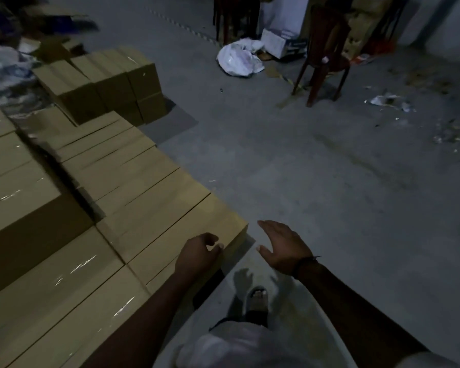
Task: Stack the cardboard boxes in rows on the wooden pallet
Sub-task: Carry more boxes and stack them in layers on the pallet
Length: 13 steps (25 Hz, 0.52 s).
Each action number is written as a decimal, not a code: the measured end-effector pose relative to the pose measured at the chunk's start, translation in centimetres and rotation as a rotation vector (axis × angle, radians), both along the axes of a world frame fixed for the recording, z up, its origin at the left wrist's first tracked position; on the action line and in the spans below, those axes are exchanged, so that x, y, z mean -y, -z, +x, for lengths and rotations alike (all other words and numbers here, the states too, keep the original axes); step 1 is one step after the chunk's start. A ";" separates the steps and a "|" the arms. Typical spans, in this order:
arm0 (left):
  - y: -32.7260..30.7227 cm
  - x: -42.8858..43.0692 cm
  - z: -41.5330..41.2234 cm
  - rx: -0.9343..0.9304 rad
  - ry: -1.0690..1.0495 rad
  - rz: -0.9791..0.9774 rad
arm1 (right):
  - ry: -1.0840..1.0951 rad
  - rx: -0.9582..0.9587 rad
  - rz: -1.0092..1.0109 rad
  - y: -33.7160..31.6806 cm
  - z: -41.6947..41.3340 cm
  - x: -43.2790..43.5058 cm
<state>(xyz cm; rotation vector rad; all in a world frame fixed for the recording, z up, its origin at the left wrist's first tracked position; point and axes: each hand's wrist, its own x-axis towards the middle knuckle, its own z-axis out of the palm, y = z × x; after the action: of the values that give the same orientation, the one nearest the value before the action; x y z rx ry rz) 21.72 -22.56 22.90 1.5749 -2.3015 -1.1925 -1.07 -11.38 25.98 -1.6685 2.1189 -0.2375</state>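
From the head view, the boxes (154, 208) lie in rows, my left hand (197, 252) curled on their near corner, grip unclear, my right hand (284, 245) spread just beside that corner; I reckon a careless shove could push the edge row askew.

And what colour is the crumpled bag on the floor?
Mostly white; the bag shows in the head view, the only one.

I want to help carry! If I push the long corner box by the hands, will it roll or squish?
Probably neither. The corner box has flat faces and straight edges, so it should slide, not roll. Its flat top looks stiff. Sitting at the stack's edge, it might tip onto the floor if pushed outward.
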 end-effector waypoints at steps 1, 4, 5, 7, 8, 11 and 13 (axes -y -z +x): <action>-0.4 1.9 -3.3 -0.009 -0.004 -0.006 | -0.018 -0.012 0.022 -0.3 -2.9 1.9; -2.4 7.6 -12.1 -0.039 -0.007 -0.077 | -0.032 -0.047 -0.007 -1.8 -10.6 8.7; -3.1 9.6 -14.8 -0.042 -0.017 -0.097 | -0.014 -0.034 -0.031 -2.4 -12.9 11.1; -4.2 12.9 -18.9 -0.044 -0.035 -0.124 | 0.015 -0.008 -0.081 -2.8 -16.5 15.3; -4.5 14.6 -20.7 -0.047 -0.046 -0.129 | 0.010 0.007 -0.091 -2.6 -18.1 17.4; -4.1 19.3 -25.0 -0.041 -0.104 -0.132 | -0.039 0.086 -0.077 -0.8 -22.5 23.5; -2.8 22.3 -27.2 -0.022 -0.192 -0.109 | -0.120 0.122 -0.068 0.6 -25.8 28.8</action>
<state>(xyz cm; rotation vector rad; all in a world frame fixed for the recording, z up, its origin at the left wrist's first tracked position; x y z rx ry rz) -5.49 -44.90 25.72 1.6887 -2.1066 -1.0170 -26.83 -40.21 25.33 -1.7661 1.9341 -0.3679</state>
